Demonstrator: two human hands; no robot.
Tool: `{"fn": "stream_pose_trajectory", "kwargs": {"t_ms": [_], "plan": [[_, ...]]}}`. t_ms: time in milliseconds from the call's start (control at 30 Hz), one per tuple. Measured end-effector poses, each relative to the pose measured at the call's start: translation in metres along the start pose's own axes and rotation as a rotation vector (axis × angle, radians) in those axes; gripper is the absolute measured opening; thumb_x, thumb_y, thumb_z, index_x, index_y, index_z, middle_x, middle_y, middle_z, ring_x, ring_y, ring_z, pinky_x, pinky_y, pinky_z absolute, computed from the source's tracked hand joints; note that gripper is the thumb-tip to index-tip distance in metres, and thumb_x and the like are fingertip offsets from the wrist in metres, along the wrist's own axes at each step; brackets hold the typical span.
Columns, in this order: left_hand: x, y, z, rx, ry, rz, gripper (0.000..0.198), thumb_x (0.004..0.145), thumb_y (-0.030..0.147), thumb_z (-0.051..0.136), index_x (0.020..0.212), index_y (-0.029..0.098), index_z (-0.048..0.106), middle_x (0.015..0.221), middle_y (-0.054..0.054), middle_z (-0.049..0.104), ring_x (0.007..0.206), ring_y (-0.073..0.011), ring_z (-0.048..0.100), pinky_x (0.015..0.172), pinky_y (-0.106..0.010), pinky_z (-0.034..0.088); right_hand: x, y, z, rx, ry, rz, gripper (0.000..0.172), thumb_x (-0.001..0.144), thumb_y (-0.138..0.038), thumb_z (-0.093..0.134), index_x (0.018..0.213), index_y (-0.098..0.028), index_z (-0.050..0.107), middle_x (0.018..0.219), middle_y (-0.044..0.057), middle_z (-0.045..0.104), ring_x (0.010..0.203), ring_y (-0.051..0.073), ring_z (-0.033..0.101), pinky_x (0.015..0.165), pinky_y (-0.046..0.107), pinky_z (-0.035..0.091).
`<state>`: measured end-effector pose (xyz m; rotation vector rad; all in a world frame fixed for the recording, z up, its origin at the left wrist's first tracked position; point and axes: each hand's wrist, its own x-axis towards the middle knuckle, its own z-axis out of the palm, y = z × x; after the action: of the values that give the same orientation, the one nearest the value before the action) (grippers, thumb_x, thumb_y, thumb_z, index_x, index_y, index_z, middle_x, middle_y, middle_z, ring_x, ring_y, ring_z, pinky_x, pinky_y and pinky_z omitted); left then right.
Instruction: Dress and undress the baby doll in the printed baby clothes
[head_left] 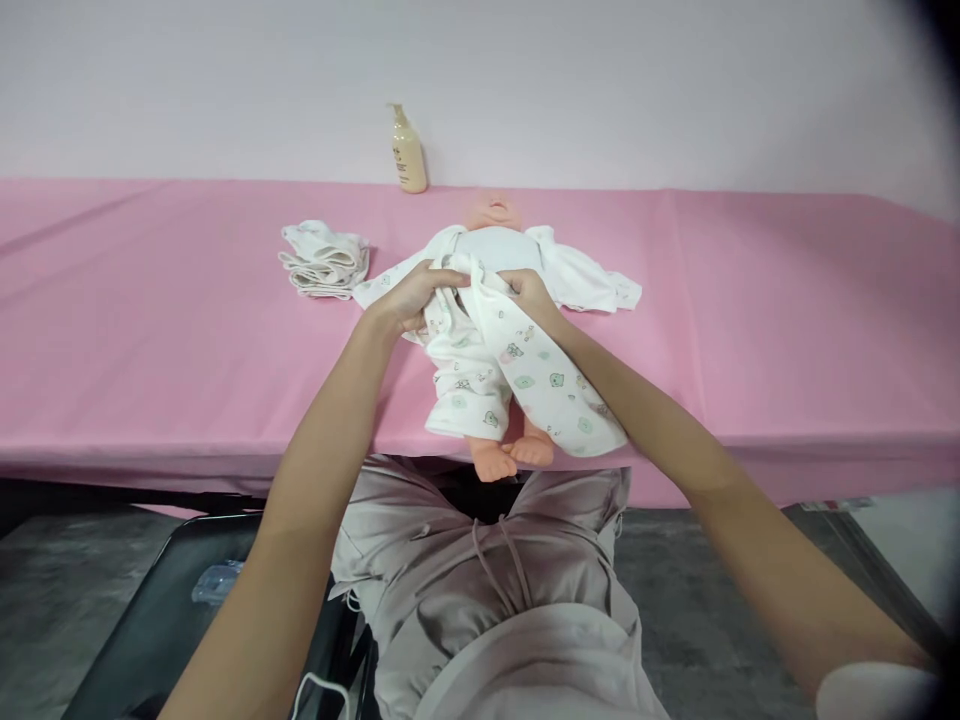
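A baby doll (495,212) lies on its back, its bare feet (510,456) toward me at the table's near edge. White printed baby trousers (465,390) are at its lower body: one leg covers a doll leg, while the other trouser leg (559,385) lies slanted to the right. My left hand (420,295) is closed on the waistband's left side. On the waistband's right side my right hand (527,292) is also closed, its fingertips partly hidden by cloth. A white baby top (581,272) spreads its sleeves out under the doll's upper body.
Folded white cloths (324,260) sit left of the doll. A cream pump bottle (407,155) stands at the back by the wall. Pink cloth (165,340) covers the table. Below on the left is a black chair (172,600) with a clear plastic item (216,582) on it.
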<state>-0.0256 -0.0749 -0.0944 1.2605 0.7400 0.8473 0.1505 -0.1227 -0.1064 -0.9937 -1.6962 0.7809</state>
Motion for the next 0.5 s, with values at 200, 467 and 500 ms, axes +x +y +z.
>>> {"fn": "stream_pose_trajectory", "kwargs": {"t_ms": [200,467,500], "plan": [[0.0,0.001,0.003,-0.151,-0.016,0.005,0.03,0.08,0.021,0.063,0.107,0.008,0.066,0.093,-0.011,0.073,0.097,-0.0285,0.069,0.09,-0.039,0.056,0.001,-0.011,-0.012,0.576,-0.161,0.294,0.014,0.072,-0.025,0.07,0.076,-0.016,0.061,0.067,-0.002,0.06,0.058,0.009,0.051,0.054,0.021,0.04],[0.006,-0.007,0.007,-0.244,-0.046,0.0,0.01,0.087,0.02,0.059,0.092,0.013,0.064,0.054,0.002,0.06,0.049,-0.0104,0.062,0.058,-0.022,0.055,0.005,-0.001,-0.019,0.531,-0.295,0.28,0.021,0.068,-0.021,0.073,0.084,-0.017,0.059,0.071,-0.001,0.061,0.064,0.013,0.058,0.062,0.026,0.049],[0.005,-0.006,0.008,-0.26,-0.039,-0.015,0.01,0.088,0.021,0.058,0.084,0.014,0.062,0.045,0.005,0.051,0.038,-0.0065,0.053,0.048,-0.017,0.05,0.005,-0.001,-0.019,0.471,-0.323,0.3,0.021,0.067,-0.02,0.074,0.08,-0.016,0.058,0.068,-0.001,0.059,0.062,0.013,0.056,0.059,0.025,0.048]]}}
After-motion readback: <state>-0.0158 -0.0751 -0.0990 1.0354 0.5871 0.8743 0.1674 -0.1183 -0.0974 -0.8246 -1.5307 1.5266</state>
